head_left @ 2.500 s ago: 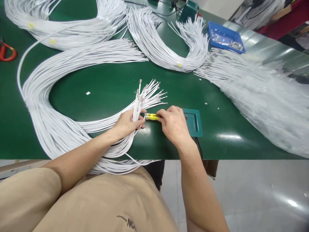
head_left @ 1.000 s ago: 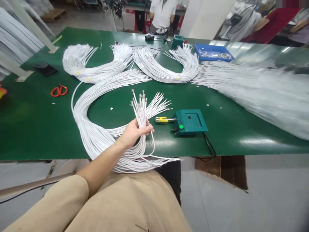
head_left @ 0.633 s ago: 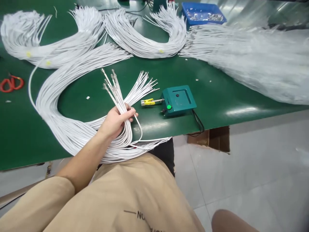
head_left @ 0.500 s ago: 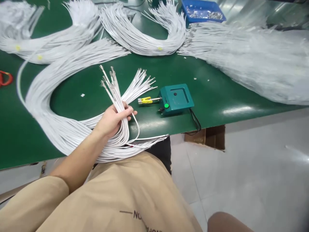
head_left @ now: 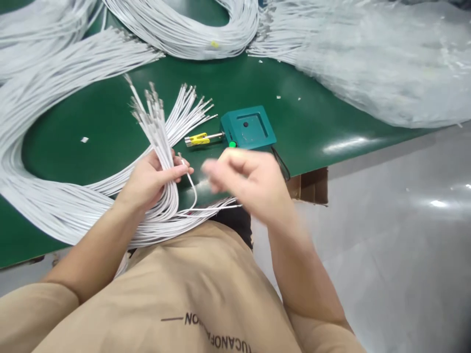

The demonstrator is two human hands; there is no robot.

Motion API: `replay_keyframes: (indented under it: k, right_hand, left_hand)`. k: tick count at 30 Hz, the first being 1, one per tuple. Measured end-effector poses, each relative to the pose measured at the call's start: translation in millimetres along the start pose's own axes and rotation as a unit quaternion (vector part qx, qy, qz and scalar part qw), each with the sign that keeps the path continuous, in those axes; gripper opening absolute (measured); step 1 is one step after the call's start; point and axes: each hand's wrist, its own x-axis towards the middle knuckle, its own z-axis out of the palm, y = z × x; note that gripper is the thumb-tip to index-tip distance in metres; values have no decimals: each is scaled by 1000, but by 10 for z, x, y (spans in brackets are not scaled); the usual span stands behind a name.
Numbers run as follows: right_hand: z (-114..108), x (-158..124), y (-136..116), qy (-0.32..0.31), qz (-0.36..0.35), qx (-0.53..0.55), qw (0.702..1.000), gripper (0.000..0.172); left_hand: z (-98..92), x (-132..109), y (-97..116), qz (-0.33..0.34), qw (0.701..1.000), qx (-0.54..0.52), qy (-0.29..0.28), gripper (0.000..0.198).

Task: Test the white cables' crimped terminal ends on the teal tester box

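My left hand (head_left: 156, 176) is closed round a bundle of white cables (head_left: 162, 137) whose metal-tipped ends fan upward. One cable end pokes up beside its fingertips. My right hand (head_left: 250, 181), smeared by motion, hangs in front of the teal device (head_left: 250, 128); whether it holds anything is not visible. A yellow-clad tip (head_left: 200, 139) sticks out of the device to the left. More white cables (head_left: 51, 201) curve round at left and run beneath my left hand to the table's front edge.
Cable coils (head_left: 206, 41) lie across the back of the green table (head_left: 309, 117). A plastic-covered cable pile (head_left: 382, 63) is at back right. A cardboard box (head_left: 314, 186) stands below the front edge. Small white scraps dot the table.
My right hand has come into view near the device. My left hand still grips the bundle. The whole view has shifted, so the table's contents appear further left and higher.
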Motion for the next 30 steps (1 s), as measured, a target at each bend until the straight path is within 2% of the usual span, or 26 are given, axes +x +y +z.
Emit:
replay_keyframes:
  k: [2, 3, 5, 9, 13, 17, 19, 22, 24, 26, 28, 30]
  right_hand:
    - [5, 540, 187, 22, 12, 42, 999, 31]
    - [42, 712, 268, 17, 23, 57, 998, 26]
    - [157, 877, 393, -13, 52, 57, 997, 23]
    - [376, 870, 508, -56, 96, 41, 993, 31]
    - [447, 900, 512, -35, 114, 71, 990, 21]
    - [481, 946, 535, -13, 147, 151, 977, 13]
    - [525, 942, 571, -11, 175, 228, 958, 12]
    - [599, 925, 618, -12, 230, 349, 909, 20]
    - [625, 928, 623, -10, 248, 371, 895, 16]
    - [621, 950, 601, 0, 238, 348, 907, 8]
    - [594, 987, 562, 0, 211, 310, 927, 18]
    - [556, 1029, 518, -28, 185, 279, 942, 21]
  left_hand:
    - [10, 0, -20, -1, 1000, 12, -9, 33]
    - [10, 7, -32, 0, 1000, 13, -10, 34]
    - [0, 28, -61, -5, 1000, 10, -10, 36]
    - [-20, 73, -109, 0, 1000, 24, 1, 38]
    - [-12, 94, -118, -4, 999, 42, -10, 37]
    - [4, 117, -108, -13, 999, 46, -18, 34]
    - [9, 126, -99, -17, 999, 44, -17, 33]
    - [11, 127, -72, -20, 998, 51, -8, 35]
    - [11, 119, -47, -20, 998, 55, -4, 36]
    - [12, 111, -22, -18, 999, 48, -9, 36]
    - [14, 103, -2, -16, 999, 32, -21, 37]
    - [19, 98, 13, -14, 999, 14, -33, 40]
